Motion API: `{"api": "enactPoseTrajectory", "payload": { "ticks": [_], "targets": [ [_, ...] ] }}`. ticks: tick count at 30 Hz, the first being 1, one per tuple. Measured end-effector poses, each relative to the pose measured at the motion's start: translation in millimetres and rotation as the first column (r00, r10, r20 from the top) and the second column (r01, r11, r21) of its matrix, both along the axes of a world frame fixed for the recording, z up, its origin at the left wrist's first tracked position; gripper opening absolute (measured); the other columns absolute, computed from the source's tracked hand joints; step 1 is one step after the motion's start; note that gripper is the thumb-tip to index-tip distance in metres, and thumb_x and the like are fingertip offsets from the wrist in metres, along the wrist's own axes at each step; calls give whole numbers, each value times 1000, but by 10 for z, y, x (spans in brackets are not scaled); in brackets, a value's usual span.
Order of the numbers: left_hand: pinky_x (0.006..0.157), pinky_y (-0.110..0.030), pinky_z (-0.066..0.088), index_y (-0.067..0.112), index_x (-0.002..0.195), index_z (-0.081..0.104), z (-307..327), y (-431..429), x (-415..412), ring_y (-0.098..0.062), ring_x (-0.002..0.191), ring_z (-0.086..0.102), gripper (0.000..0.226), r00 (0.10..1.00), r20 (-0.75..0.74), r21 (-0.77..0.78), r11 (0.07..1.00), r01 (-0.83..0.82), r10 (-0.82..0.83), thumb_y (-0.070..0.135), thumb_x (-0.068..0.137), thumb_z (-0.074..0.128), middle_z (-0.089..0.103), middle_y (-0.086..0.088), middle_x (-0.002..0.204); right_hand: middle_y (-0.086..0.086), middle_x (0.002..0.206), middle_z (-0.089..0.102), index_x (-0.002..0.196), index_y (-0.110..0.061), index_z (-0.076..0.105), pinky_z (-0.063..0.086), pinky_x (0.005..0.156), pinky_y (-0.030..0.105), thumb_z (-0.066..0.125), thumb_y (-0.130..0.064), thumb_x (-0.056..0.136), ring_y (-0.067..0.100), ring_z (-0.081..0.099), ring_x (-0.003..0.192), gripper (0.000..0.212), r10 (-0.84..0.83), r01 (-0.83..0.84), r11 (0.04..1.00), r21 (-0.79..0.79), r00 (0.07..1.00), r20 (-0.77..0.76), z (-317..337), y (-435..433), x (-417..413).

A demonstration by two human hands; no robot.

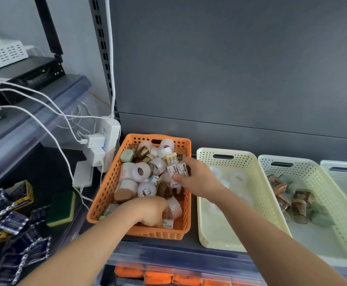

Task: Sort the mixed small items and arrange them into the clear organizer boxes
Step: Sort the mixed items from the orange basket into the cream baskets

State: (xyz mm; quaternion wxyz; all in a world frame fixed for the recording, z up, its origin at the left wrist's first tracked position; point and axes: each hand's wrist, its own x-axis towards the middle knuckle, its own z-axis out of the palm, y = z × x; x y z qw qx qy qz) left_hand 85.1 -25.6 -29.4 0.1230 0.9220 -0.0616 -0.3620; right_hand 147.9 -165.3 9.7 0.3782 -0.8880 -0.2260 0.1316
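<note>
Bare forearms reach in from the near edge as we work over the orange perforated plastic basket (106, 188), which is heaped with mixed tape rolls and small packets (141, 171). Our left hand (151, 210) digs into the basket's near end, fingers curled down among the items; we cannot tell whether it grips anything. Our right hand (198, 179), at the basket's right wall, pinches a couple of small white labelled packs (178, 169) between thumb and fingers, just above the pile. Immediately right of the orange basket, the cream perforated plastic basket (265, 195) holds a few clear tape rolls (238, 178); one basket further right, the pale green perforated basket (331, 201) holds brown-wrapped rolls and green pieces (300, 203). We judge the sorting begun but far from finished: most items remain unsorted in the orange basket, and both receiving baskets show plenty of bare floor.
</note>
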Motion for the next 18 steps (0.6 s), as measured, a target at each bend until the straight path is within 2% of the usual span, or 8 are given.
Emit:
{"api": "enactPoseTrajectory", "payload": {
  "ticks": [3,5,7,9,11,14,16,18],
  "targets": [
    [62,-20,41,22,125,59,20,3,-2,-10,79,55,41,999,27,-16,1000,25,-25,20,85,66,64,3,114,-3,93,67,98,-21,59,54,78,35,65,-24,86,15,63,86,14,-39,40,998,40,999,-29,-5,-56,-27],
    [60,-17,42,24,119,61,105,81,21,-2,75,57,37,999,47,-68,998,18,-15,25,83,69,64,7,107,-5,88,67,93,-23,59,55,77,36,66,-23,86,15,64,84,10,-61,63,996,68,998,-34,-7,-100,-38],
    [55,-14,47,26,105,64,254,193,77,3,69,61,25,995,62,-214,975,-63,78,27,81,72,65,13,95,-5,82,66,86,-25,57,55,76,39,67,-20,85,16,65,81,11,-99,103,989,108,994,-41,6,-161,-51],
    [62,-23,55,24,98,65,391,250,137,-3,74,67,20,959,38,-466,854,-232,281,20,80,74,69,7,92,0,82,67,87,-20,59,55,77,44,68,-19,85,21,65,81,9,-161,166,976,141,986,-42,23,-234,-52],
    [59,-29,55,22,97,65,456,197,207,-12,73,68,20,894,72,-619,723,-308,442,13,81,73,71,2,91,4,84,68,90,-15,61,55,77,45,68,-20,85,23,65,81,10,-236,238,954,184,971,-32,51,-332,-54],
    [56,-30,53,20,96,66,456,-85,298,-19,69,68,18,849,138,-704,654,-278,510,11,82,73,72,3,85,6,83,68,89,-16,60,53,73,43,68,-26,84,25,65,80,14,-356,351,902,254,934,-26,111,-573,-44],
    [51,-26,52,19,95,66,445,-336,375,-12,60,65,16,832,153,-757,604,-249,534,10,83,72,72,6,78,10,83,67,85,-17,59,52,68,40,68,-27,84,30,66,81,14,-425,412,860,303,905,-22,159,-805,-10],
    [51,-28,51,19,93,66,442,-612,475,-11,62,64,15,805,187,-795,568,-213,563,6,85,69,71,4,81,14,84,65,79,-17,55,51,66,40,68,-26,83,34,65,81,17,-476,452,829,330,879,-7,202,-1073,35]
  ]
}}
